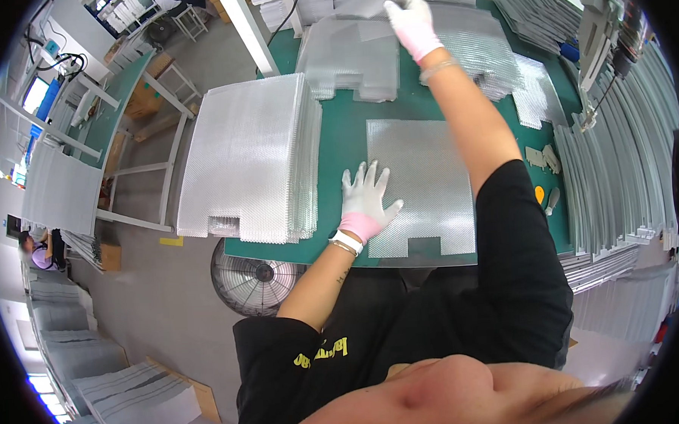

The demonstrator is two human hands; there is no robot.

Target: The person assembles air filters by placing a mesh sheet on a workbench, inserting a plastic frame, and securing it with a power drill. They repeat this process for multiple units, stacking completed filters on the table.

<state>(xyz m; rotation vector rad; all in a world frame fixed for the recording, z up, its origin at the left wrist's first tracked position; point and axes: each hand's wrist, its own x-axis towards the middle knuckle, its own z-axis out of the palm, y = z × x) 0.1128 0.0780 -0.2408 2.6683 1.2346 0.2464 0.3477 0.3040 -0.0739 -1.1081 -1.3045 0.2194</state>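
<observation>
My left hand [365, 198], in a white glove with a pink cuff, lies flat with fingers spread on the left edge of a single silvery mesh sheet [428, 170] on the green table [343, 132]. That sheet has a square notch in its near edge. My right hand [411, 19], gloved the same way, reaches far across the table and touches the top sheet of a loose pile of mesh sheets [352, 56] at the back. Whether it grips the sheet is unclear.
A tall neat stack of mesh sheets [246, 159] stands at the table's left end. Racks of upright metal sheets [618, 169] line the right side. A floor fan [255, 280] sits under the table edge. More sheet stacks [135, 399] lie on the floor at left.
</observation>
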